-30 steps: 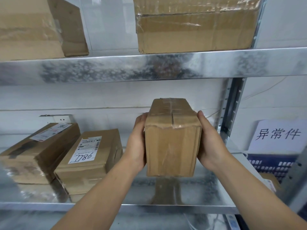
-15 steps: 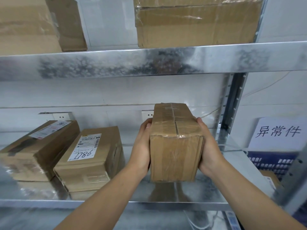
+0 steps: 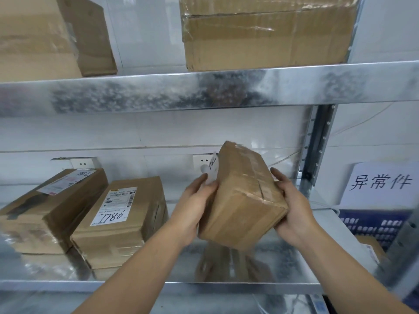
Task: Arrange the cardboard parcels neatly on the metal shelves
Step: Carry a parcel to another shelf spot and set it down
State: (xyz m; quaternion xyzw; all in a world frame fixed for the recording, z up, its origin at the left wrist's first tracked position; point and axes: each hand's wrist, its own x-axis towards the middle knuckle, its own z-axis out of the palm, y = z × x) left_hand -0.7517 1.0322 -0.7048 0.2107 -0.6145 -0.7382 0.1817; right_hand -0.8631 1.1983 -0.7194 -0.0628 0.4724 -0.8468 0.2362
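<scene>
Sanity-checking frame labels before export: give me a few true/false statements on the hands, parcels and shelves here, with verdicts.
1. The held parcel is gripped by the left hand and the right hand. True.
2. The held parcel sits upright and square to the shelf. False: it is tilted at an angle.
3. The parcel with the handwritten label lies left of the held parcel. True.
4. The upper shelf carries nothing. False: a large box stands on it.
5. The white sign is left of the hands. False: it is to their right.
</scene>
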